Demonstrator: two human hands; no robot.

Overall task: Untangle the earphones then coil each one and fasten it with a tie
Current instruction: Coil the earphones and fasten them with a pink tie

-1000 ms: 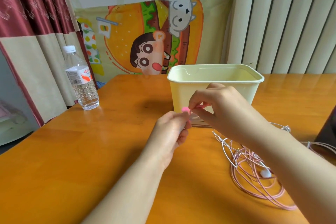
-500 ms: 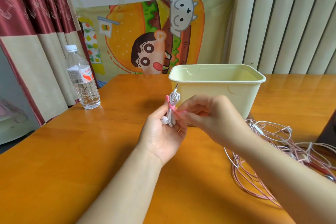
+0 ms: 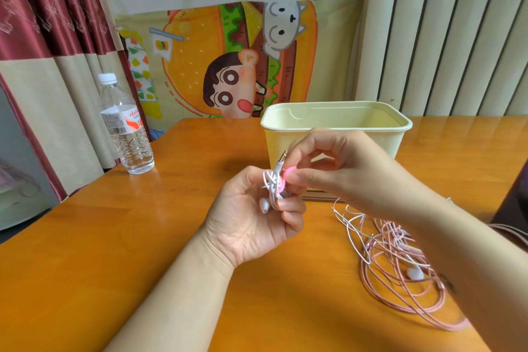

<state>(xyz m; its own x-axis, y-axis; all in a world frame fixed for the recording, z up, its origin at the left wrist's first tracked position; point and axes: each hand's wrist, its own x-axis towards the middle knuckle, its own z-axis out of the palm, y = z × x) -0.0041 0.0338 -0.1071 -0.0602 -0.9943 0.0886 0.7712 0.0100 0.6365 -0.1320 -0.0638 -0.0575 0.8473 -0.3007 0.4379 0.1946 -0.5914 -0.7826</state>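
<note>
Near right: a loose tangle of pink and white earphones (image 3: 400,260) lies on the tabletop (image 3: 114,251), partly hidden under the right forearm. One white bud shows among the pink loops. The tangle is apart from both hands.

Centre, held above the tabletop:
- Left hand (image 3: 251,217), palm up, fingers curled round a small bundle, the coiled white earphone (image 3: 271,184). Bundle sits at the fingertips, between the two hands.
- Right hand (image 3: 343,168) comes in from the right; thumb and forefinger pinch the pink tie (image 3: 284,177), which loops against the right side of the bundle. The other fingers are bent and hold nothing that I can see.
- Whether the tie is fastened: cannot tell.

Orientation of bundle: long axis near upright, leaning a little to the right. The jack plug (image 3: 283,156) sticks out at the top end, pointing up and away, towards the tub. One earbud (image 3: 264,205) hangs out at the bottom end, over the left palm, pointing down.

Behind the hands: pale yellow tub (image 3: 285,126), open top, standing on the tabletop; contents not visible.

Far left, near the tabletop edge: water bottle (image 3: 125,128), upright, capped, partly full.

Back: cartoon burger cloth (image 3: 228,66), red curtain (image 3: 43,8) left, cream pleated curtain (image 3: 443,37) right.
</note>
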